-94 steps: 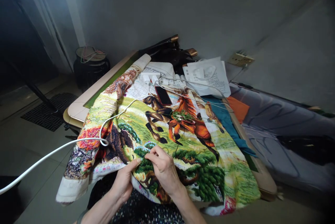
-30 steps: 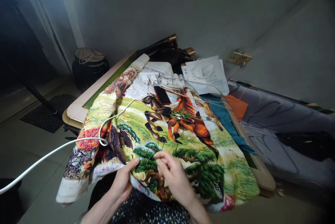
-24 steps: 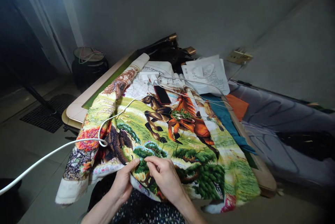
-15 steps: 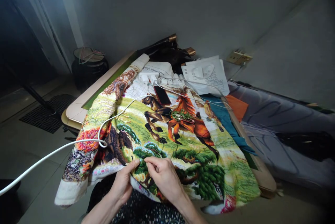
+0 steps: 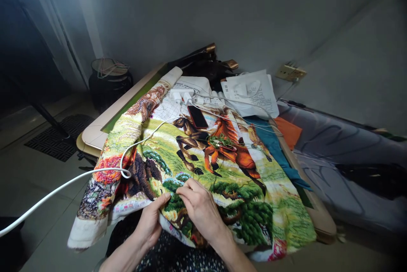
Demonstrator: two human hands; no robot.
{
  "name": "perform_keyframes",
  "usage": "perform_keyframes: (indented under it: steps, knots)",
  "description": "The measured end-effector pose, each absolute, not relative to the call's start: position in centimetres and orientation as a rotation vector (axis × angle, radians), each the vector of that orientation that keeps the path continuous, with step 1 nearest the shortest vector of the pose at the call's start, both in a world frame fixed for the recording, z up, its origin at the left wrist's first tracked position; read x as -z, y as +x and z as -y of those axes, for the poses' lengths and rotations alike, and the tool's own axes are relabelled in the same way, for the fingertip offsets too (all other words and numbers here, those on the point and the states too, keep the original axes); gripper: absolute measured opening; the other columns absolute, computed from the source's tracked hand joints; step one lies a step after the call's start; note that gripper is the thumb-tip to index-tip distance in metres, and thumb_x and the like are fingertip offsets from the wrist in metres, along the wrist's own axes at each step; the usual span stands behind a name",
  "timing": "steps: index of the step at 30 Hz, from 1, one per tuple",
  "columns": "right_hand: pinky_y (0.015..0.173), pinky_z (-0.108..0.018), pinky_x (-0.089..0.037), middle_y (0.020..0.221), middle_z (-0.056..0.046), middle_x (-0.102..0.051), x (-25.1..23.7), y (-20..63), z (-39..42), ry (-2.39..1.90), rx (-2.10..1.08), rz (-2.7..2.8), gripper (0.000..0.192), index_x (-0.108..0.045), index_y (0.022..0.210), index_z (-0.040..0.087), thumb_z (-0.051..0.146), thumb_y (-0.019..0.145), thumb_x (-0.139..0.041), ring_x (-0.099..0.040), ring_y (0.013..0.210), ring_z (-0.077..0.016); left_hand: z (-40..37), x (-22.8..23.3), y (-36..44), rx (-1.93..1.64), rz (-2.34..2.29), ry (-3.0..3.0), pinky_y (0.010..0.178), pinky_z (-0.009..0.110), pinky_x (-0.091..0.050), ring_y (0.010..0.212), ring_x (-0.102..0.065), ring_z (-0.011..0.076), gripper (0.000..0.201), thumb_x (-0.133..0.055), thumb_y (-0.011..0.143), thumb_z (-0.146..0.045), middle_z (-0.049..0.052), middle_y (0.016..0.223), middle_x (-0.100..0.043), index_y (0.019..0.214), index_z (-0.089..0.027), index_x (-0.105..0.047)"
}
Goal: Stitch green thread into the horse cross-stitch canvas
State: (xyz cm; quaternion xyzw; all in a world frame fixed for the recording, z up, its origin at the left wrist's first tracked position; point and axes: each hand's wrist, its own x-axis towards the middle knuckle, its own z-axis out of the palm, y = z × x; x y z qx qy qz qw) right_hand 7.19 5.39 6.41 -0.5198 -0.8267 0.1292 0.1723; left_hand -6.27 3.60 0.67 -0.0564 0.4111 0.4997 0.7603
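Observation:
A large cross-stitch cloth [image 5: 162,136] with running horses drapes over the table and its near edge. My left hand [image 5: 150,223] grips that edge, thumb on top and fingers underneath, hidden by the fabric. Just to its right, my right hand [image 5: 202,210] is closed in a pinch close above the stitched green foliage. Whatever sits between its fingertips is too small to make out. A tangle of green thread [image 5: 220,140] lies on the orange horse. Beyond it rests a dark phone [image 5: 197,116] with a red edge.
A white cable [image 5: 60,193] crosses the cloth's rolled left side [image 5: 101,178]. Behind the phone are a white power strip [image 5: 182,92] and white paper bags [image 5: 251,93]. Teal fabric [image 5: 270,136] lies along the right, and a dark drum-shaped stool [image 5: 110,83] stands at the left.
My right hand has lifted slightly and turned, its pinch still close to the cloth. My left hand keeps its hold on the edge.

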Motion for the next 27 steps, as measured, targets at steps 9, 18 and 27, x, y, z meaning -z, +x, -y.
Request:
perform_keyframes:
  steps: [9, 18, 27]
  knots:
    - [0.064, -0.023, -0.041, 0.077, -0.001, -0.053, -6.4, 8.0, -6.7, -1.296, -0.361, 2.410, 0.024, -0.071, 0.081, 0.020, 0.003, 0.087, -0.056, -0.053, 0.074, -0.0139, -3.6, -0.6, -6.2, -1.087, -0.889, -0.123, 0.091, 0.040, -0.053, 0.091, -0.071, 0.0279, 0.013, -0.073, 0.068, -0.011, 0.011, 0.081, -0.077, 0.081, -0.010, -0.073]
    - [0.064, -0.023, -0.041, 0.076, 0.000, -0.055, -5.9, 8.0, -6.5, -1.282, -0.432, 2.397, 0.025, -0.070, 0.082, 0.020, 0.001, 0.088, -0.055, -0.055, 0.072, -0.0139, -3.7, -0.6, -6.3, -1.068, -0.878, -0.103, 0.088, 0.039, -0.053, 0.087, -0.071, 0.0269, 0.013, -0.075, 0.067, -0.013, 0.011, 0.080, -0.077, 0.079, -0.010, -0.073]
    - [0.061, -0.026, -0.042, 0.086, -0.004, -0.058, -5.6, 5.1, -5.2, -1.372, -0.120, 2.512, 0.015, -0.059, 0.083, 0.019, 0.005, 0.088, -0.054, -0.055, 0.079, -0.0189, -3.5, 0.2, -6.5, -1.127, -0.845, -0.064, 0.079, 0.032, -0.052, 0.070, -0.066, 0.0199, 0.012, -0.078, 0.058, -0.012, 0.007, 0.072, -0.074, 0.069, -0.010, -0.074]
